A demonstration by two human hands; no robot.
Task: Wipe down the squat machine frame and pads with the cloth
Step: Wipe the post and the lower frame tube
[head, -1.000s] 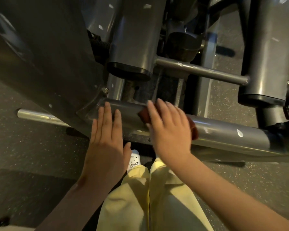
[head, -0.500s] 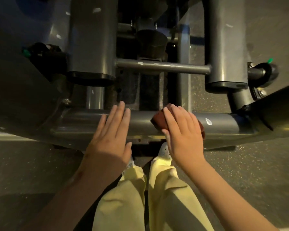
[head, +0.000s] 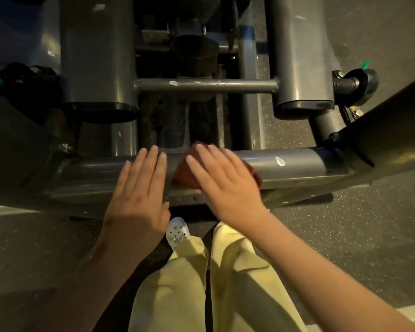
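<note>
A thick grey crossbar [head: 297, 164] of the squat machine frame runs left to right below me. My right hand [head: 225, 180] lies flat with straight fingers on a dark red cloth [head: 185, 173], pressing it onto the bar's middle. The cloth shows at the hand's left and right edges; most of it is hidden beneath the palm. My left hand [head: 139, 195] rests flat on the bar just left of the cloth, fingers straight, holding nothing.
Two wide grey uprights [head: 96, 56] [head: 300, 56] rise beyond the crossbar, joined by a thin rod [head: 206, 85]. A black knob with a threaded bolt [head: 359, 80] sticks out at the right. Speckled dark floor [head: 345, 236] surrounds my yellow trousers [head: 201, 283] and white shoe [head: 177, 231].
My right hand has slid the cloth leftwards along the crossbar, closing the gap to my left hand. The view has shifted so the frame sits more centred.
</note>
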